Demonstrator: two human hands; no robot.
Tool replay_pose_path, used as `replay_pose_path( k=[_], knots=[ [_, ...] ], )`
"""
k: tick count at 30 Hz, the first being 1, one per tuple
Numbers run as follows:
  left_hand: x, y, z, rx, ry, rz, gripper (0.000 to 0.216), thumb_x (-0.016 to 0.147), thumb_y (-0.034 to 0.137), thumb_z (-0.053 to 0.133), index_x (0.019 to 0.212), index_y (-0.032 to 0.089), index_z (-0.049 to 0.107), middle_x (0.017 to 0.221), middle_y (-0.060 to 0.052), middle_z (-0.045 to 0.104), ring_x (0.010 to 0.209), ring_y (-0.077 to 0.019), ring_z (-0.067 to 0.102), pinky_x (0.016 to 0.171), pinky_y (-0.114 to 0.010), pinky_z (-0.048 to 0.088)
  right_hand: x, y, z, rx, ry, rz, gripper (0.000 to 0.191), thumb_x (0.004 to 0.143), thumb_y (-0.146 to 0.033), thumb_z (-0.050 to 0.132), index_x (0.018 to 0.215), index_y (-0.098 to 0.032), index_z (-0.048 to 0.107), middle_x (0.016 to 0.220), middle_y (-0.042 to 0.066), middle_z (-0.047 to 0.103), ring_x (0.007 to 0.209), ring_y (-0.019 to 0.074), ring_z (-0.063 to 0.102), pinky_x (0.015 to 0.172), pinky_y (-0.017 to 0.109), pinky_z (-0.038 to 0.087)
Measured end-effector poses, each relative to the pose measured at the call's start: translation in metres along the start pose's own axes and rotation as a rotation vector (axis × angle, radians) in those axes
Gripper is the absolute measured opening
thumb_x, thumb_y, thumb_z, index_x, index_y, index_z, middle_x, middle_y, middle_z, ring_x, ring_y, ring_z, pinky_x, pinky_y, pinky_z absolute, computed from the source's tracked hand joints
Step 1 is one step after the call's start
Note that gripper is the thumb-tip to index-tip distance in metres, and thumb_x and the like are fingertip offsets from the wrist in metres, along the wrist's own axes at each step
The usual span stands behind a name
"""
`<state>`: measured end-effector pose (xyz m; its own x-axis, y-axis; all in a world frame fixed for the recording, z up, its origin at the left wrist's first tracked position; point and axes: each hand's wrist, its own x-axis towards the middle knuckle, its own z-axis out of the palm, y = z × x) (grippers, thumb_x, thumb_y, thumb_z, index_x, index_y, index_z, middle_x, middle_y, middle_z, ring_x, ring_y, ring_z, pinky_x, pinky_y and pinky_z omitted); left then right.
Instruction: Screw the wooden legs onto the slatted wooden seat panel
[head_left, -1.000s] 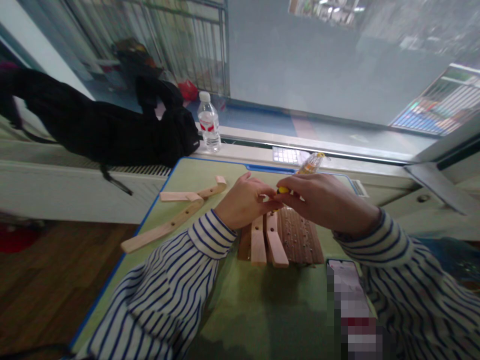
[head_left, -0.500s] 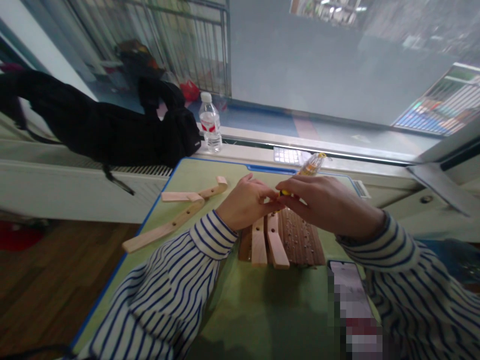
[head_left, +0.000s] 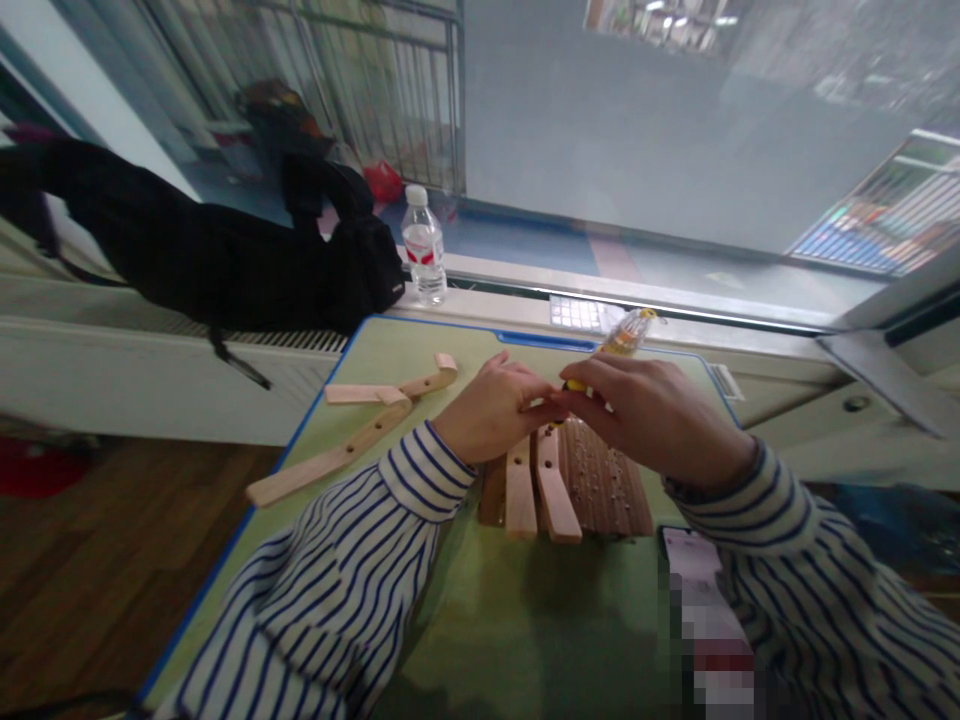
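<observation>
My right hand [head_left: 652, 410] pinches a small yellow-and-black piece [head_left: 574, 386], perhaps a tool handle; its far end is hidden. My left hand [head_left: 502, 405] is closed with its fingertips against it, and what it grips is hidden. Below the hands, two angled pale wooden strips with holes, the left strip [head_left: 520, 500] and the right strip [head_left: 559, 500], lie side by side on a brown ridged board [head_left: 611, 490] dotted with small shiny bits. Two more wooden pieces, a long one [head_left: 330, 465] and a shorter one [head_left: 360, 394], lie left of my left hand.
The green folding table [head_left: 480, 620] has a blue edge. Behind my right hand is a clear package [head_left: 628, 332] with yellow contents. A phone [head_left: 694, 570], partly blurred out, lies by my right sleeve. A water bottle [head_left: 425, 250] and a black bag [head_left: 225, 260] rest on the sill.
My right hand has shifted and turned very slightly; more of the yellow piece shows between its fingers. The view has moved a little. The wooden pieces lie as before.
</observation>
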<state>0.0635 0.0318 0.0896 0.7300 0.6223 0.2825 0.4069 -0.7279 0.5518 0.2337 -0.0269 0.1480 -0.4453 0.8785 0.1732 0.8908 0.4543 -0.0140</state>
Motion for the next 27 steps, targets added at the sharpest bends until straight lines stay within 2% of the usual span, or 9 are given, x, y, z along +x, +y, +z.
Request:
replay_pose_path(
  k=[8,13,15,20,27],
  knots=[
    [0.001,-0.002,0.007,-0.005,0.138,0.001,0.020,0.076,0.040,0.063,0.084,0.022,0.067,0.080,0.002,0.068,0.081,-0.0149,0.060,0.104,-0.047,0.022,-0.001,-0.002,-0.001,-0.010,0.004,0.002,0.035,0.092,-0.044,0.033,0.091,-0.019,0.059,0.080,0.002,0.064,0.067,0.0143,0.057,0.056,0.026,0.032],
    [0.001,-0.002,0.007,-0.009,0.110,-0.014,0.019,0.079,0.039,0.059,0.084,0.023,0.068,0.079,0.001,0.068,0.083,-0.0155,0.060,0.104,-0.047,0.022,-0.003,0.002,-0.009,-0.011,0.016,-0.043,0.037,0.090,-0.042,0.040,0.117,-0.020,0.049,0.093,0.005,0.066,0.073,0.0173,0.061,0.056,0.027,0.035],
    [0.001,-0.001,0.006,-0.011,0.105,-0.018,0.019,0.079,0.039,0.060,0.083,0.022,0.068,0.079,0.001,0.068,0.083,-0.0155,0.060,0.104,-0.047,0.022,-0.004,0.003,-0.010,0.006,0.017,-0.062,0.037,0.090,-0.039,0.040,0.122,-0.021,0.046,0.099,0.006,0.066,0.078,0.0176,0.061,0.058,0.027,0.036],
    [0.002,0.002,0.004,-0.031,0.091,-0.012,0.014,0.077,0.035,0.063,0.083,0.024,0.068,0.079,0.002,0.069,0.083,-0.0155,0.060,0.104,-0.047,0.022,-0.002,0.002,-0.008,0.054,-0.069,-0.070,0.026,0.092,-0.033,0.038,0.105,-0.022,0.057,0.093,0.002,0.066,0.078,0.0147,0.060,0.062,0.026,0.037],
    [0.002,0.001,0.004,-0.036,0.026,-0.014,0.015,0.081,0.034,0.058,0.086,0.023,0.067,0.083,0.003,0.069,0.087,-0.0158,0.059,0.104,-0.046,0.020,-0.004,0.004,-0.001,0.026,-0.013,-0.024,0.029,0.092,-0.038,0.037,0.102,-0.021,0.059,0.089,0.002,0.066,0.073,0.0137,0.059,0.059,0.026,0.035]
  ],
)
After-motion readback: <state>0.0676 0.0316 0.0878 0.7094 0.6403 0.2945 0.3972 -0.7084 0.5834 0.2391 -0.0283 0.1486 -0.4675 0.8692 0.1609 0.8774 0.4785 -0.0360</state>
